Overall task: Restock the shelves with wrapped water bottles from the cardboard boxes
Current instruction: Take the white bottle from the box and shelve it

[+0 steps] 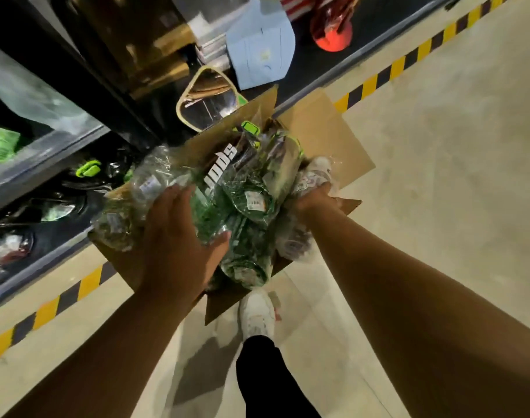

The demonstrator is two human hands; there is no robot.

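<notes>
An open cardboard box (324, 131) sits on the floor (438, 176) at the middle of the view, its flaps folded outward, packed with water bottles in crinkled plastic wrap. The left hand (179, 236) lies over the pile at the box's 8 o'clock side, fingers extended and thumb spread wide. The fingertips rest beside a clear-wrapped bottle (149, 182), and the thumb presses on a green wrapped bottle (211, 203) with white lettering. The right hand (312, 197) is at the box's 3 o'clock edge against a white patterned wrapped bottle (316, 173). Its fingers dip out of sight among the wraps, so I cannot tell whether it clasps anything. Another green bottle with a price sticker (251, 203) lies between the two hands.

The shelves (46, 152) run along 9 to 11 o'clock, just beside the box, and the lower level holds dark wrapped bottles with bright green caps (89, 170). At 12 o'clock a cream-framed mirror (209, 101) leans near the box's far flap, with a folded light blue shirt (260, 52) and a red wrapped item (333, 28) beyond it. Yellow-and-black tape (387, 70) marks the floor along the shelving. At 6 o'clock a white shoe (257, 315) and a black trouser leg (272, 372) stand just beside the box's near corner.
</notes>
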